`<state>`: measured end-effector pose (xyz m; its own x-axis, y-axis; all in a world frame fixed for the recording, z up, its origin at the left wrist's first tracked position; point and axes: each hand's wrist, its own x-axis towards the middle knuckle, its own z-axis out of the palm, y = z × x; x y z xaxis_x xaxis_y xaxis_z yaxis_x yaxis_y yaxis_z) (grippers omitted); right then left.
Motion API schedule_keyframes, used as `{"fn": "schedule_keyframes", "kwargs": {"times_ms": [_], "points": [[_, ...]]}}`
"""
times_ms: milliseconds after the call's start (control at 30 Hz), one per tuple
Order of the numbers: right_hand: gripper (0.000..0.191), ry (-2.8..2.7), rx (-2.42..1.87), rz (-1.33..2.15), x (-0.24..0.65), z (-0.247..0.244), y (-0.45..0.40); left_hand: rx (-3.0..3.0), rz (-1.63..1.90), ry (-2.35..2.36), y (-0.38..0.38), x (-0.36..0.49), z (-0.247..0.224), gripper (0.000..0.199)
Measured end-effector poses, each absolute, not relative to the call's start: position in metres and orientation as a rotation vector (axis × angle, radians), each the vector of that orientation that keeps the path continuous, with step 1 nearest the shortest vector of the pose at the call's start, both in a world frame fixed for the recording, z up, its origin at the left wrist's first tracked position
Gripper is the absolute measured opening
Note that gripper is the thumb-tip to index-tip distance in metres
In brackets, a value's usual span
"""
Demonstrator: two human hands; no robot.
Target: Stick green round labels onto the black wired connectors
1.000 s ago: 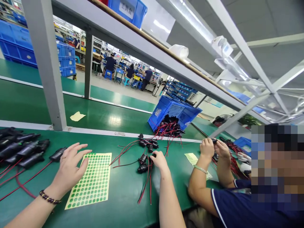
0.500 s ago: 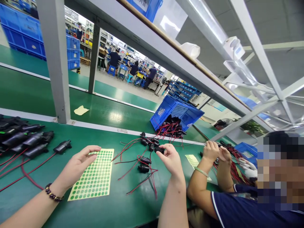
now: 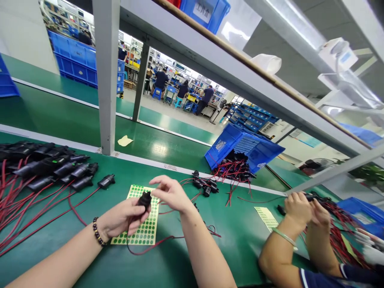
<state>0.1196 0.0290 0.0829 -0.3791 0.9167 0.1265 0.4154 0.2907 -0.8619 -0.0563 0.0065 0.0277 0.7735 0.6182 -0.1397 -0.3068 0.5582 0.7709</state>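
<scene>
My left hand [image 3: 130, 216] is closed around a black cylindrical part [image 3: 144, 201], whose red and black wire hangs down and runs right over the green table. Just right of the part, my right hand [image 3: 171, 192] has its fingers bent and apart, with nothing visible between them. Under both hands lies a pale yellow sheet [image 3: 147, 236] with rows of green round stickers. Beyond my right hand several black parts [image 3: 207, 186] with red wires rest near the table's back edge.
A heap of black wired parts [image 3: 66, 168] covers the left side. At the back, a tipped blue crate [image 3: 237, 144] spills more parts. A metal post [image 3: 108, 80] stands behind the table. On the right, a person's hands [image 3: 303, 208] work beside another sticker sheet [image 3: 265, 218].
My left hand now holds a black part above the sheet. My right hand has moved left, away from the loose parts, and its fingers have opened. The view has shifted left.
</scene>
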Motion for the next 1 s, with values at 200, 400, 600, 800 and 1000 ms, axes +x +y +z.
{"fn": "schedule_keyframes", "kwargs": {"times_ms": [200, 400, 600, 800, 1000], "points": [[0.013, -1.984, -1.643, 0.489, 0.138, 0.032, 0.064, 0.761, 0.868, 0.754, 0.036, -0.062, 0.015, 0.018], [0.015, -2.122, -1.661, 0.483, 0.119, 0.01, 0.076, 0.799, 0.961, 0.942, 0.048, -0.063, -0.006, 0.015], [0.012, -2.18, -1.687, 0.488, 0.096, -0.003, 0.096, 0.714, 0.935, 0.949, 0.053, -0.066, -0.01, 0.011], [0.013, -2.132, -1.646, 0.527, 0.082, -0.011, 0.098, 0.732, 0.93, 0.92, 0.053, -0.065, -0.009, 0.009], [0.009, -1.976, -1.518, 0.649, 0.093, 0.002, 0.082, 0.736, 0.953, 0.892, 0.051, -0.064, -0.004, 0.01]]}}
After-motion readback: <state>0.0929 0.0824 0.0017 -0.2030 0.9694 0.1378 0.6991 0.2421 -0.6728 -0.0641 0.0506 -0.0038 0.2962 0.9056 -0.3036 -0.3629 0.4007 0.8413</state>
